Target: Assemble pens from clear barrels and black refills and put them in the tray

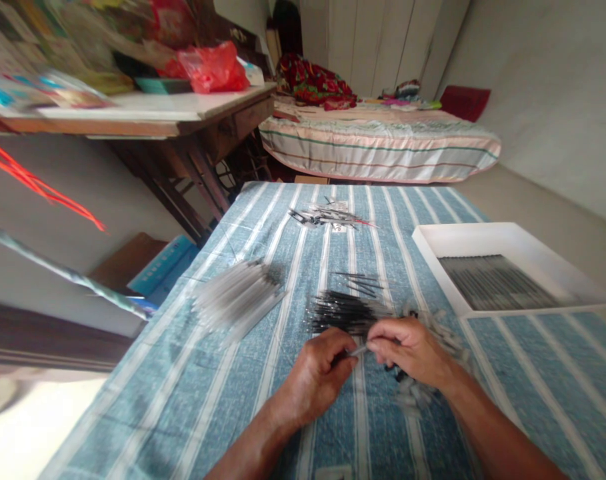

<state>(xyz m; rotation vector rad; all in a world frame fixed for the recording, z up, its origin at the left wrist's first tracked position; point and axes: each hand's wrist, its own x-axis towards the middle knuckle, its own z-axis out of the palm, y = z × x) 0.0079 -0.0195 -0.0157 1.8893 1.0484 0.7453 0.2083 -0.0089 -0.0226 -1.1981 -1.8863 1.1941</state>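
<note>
My left hand [320, 377] and my right hand [407, 350] meet above the cloth, fingers pinched. Between them is a thin translucent pen tube [359, 349], gripped near its left part by the left fingers and at its right end by the right. Just beyond the hands lies a pile of slim black pen refills [337, 312]. Small clear and black pieces [417, 395], blurred, are scattered under and around my right wrist. Further left sits a stack of translucent pen barrels [240, 293]. What the curled fingers cover is hidden.
A white tray [483, 232] at the right holds a row of grey pens [497, 283]. Loose thin sticks [327, 215] lie at the far end of the striped tablecloth [183, 393]. A desk [147, 127] with a red bag [217, 68] stands left; a bed [383, 143] is behind.
</note>
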